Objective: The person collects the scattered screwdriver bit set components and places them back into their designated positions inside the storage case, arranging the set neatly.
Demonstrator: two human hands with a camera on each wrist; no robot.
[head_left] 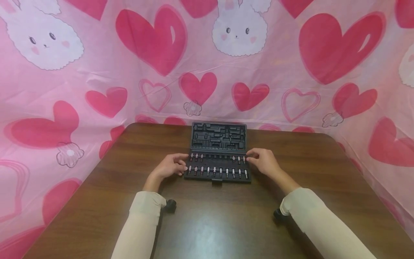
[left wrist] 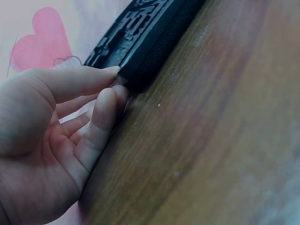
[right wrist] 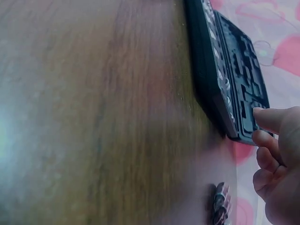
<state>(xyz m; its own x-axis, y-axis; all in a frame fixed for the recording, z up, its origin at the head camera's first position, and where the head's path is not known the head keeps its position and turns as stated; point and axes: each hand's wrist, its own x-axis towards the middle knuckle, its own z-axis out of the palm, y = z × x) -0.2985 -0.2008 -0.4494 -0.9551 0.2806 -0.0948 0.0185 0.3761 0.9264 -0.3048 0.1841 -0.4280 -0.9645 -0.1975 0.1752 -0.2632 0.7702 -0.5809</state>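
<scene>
A black socket case (head_left: 217,179) lies unfolded on the table, its lid (head_left: 218,136) raised at the back. Two rows of metal bit sockets (head_left: 214,170) fill its front half, with a gap in the middle of the back row. At the case's left side, my left hand (head_left: 169,166) holds the edge; in the left wrist view its fingertips (left wrist: 112,70) meet at a corner. My right hand (head_left: 264,161) holds the right side near the hinge, beside the last socket of the back row. Its exact contact is partly hidden in the right wrist view.
Several shiny metal pieces (right wrist: 220,204) lie on the wooden table (head_left: 207,219) beyond the case's right end, in the right wrist view. A pink sheet (head_left: 223,68) with hearts and rabbits hangs behind the table and along both sides.
</scene>
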